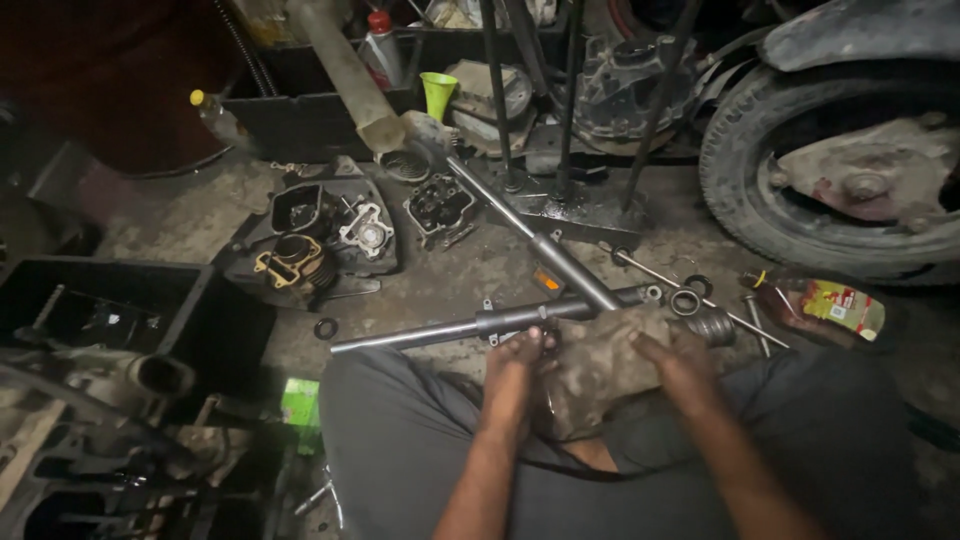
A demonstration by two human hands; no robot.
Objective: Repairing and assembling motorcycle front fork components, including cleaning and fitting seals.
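**Fork leg and rag: a heavy, oily tube held at its thick end**

Your left hand (520,352) rests on the fork tube (480,325), fingers pressed together and curled down over the collar where the thin shiny rod meets the thicker grey sleeve. Your right hand (675,352) lies flat on the dirty rag (595,370), fingers spread slightly and pressing it against the sleeve's far end; the light is dim, so whether the thumb wraps underneath I cannot tell.

The tube lies across the concrete floor (450,275) just beyond your knees, roughly level, its thin end pointing left. Judge it stiff and fairly heavy, and likely slick with oil, so the bare polished rod is a poor place to grip. Hold the thick sleeve through the rag, which is soft and gives friction. A second fork tube (540,250) crosses it diagonally, with a spring (712,326) and loose rings (686,302) just beside your right hand.
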